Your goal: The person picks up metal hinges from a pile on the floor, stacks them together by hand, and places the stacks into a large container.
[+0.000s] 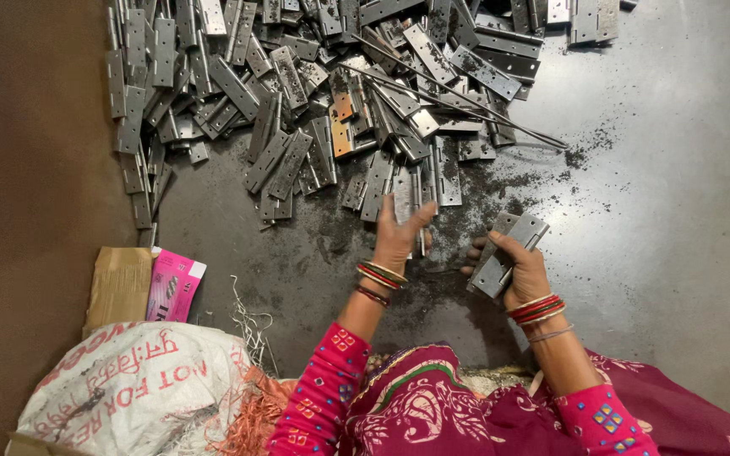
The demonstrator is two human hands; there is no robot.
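Hinges, grey steel ones, lie in a big heap (pixel 331 101) on the dark floor (pixel 661 194). My right hand (pixel 524 268) is closed around one opened hinge (pixel 507 252), held just above the floor. My left hand (pixel 399 235) reaches with loosely spread fingers to the heap's near edge, touching a leaf there (pixel 422 196); whether it actually grips it I cannot tell. I'd pick the loose outer piece rather than drag a stacked one. Thin rods (pixel 458 93) cross the heap. The left fingertips are partly hidden among the metal, and the heap is cut off at the top.
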